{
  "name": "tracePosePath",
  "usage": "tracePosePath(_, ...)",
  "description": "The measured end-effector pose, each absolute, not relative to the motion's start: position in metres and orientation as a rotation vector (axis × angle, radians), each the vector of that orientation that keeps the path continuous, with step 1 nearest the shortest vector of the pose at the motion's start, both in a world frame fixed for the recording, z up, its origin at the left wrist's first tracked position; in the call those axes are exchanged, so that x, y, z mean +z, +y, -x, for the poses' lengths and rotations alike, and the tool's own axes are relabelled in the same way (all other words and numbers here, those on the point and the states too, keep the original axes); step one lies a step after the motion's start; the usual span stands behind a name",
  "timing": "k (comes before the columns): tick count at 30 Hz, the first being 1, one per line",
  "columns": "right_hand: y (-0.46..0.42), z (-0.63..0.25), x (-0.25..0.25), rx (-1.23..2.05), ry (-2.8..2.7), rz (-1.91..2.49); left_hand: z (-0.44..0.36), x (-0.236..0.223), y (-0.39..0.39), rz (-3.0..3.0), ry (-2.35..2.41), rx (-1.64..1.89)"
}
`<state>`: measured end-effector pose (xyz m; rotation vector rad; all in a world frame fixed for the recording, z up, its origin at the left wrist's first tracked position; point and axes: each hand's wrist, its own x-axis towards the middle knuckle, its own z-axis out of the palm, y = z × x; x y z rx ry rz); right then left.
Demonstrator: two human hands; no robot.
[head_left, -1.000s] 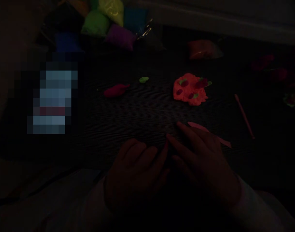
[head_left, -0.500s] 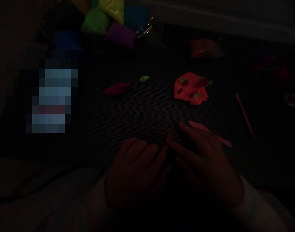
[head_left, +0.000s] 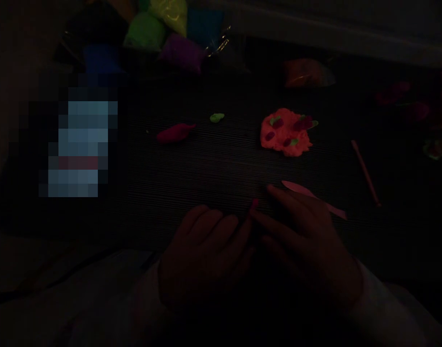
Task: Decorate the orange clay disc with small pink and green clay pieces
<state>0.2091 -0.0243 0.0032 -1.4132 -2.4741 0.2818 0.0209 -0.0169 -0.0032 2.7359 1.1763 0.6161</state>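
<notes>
The scene is very dark. A small piece of dark pink modelling clay (head_left: 255, 204) pokes up between the fingertips of both hands, low over the table. My left hand (head_left: 206, 255) is closed, its fingers curled and the index fingertip pressed to the clay. My right hand (head_left: 311, 246) meets it from the other side with a fingertip on the clay, while another finger reaches forward apart. Under the right hand's edge lies a pink clay knife (head_left: 296, 187), partly covered. Beyond the hands sits a flat orange clay piece (head_left: 286, 131) with dark red and green bits on it.
A red clay lump (head_left: 175, 133) and a small green clay bit (head_left: 217, 117) lie at centre left. A thin pink stick (head_left: 366, 173) lies on the right. Several bagged clays, one purple (head_left: 182, 52), are at the back, with an orange packet (head_left: 304, 72). A blurred-out lit object (head_left: 83, 149) stands left.
The pink clay between my fingertips now sticks up slightly higher and shows more. Both hands have stayed almost in place.
</notes>
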Motion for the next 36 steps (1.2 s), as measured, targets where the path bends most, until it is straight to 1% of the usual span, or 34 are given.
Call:
tracePosePath(9, -0.0241, -0.208, 0.001, 0.242, -2.486, 1.436, -0.02, -0.005, -0.0174, -2.73, 1.148, 0.604)
tracePosePath(17, -0.0226, -0.2123, 0.0024, 0.315, -2.445, 1.399, -0.0217, -0.0029, -0.0151, -2.701, 1.148, 0.597)
tracePosePath(24, -0.0228, -0.2086, 0.0008, 0.232, -2.49, 1.46, -0.0215, -0.0026, -0.0146, -2.663, 1.143, 0.628)
tracePosePath(30, -0.0223, -0.2104, 0.001, 0.281, -2.456, 1.431, -0.0249, -0.0016, -0.0133, -2.651, 1.263, 0.46)
tracePosePath(36, -0.0217, -0.2091, 0.0003, 0.231, -2.491, 1.476, -0.0263, -0.0006, -0.0143, -2.652, 1.274, 0.418)
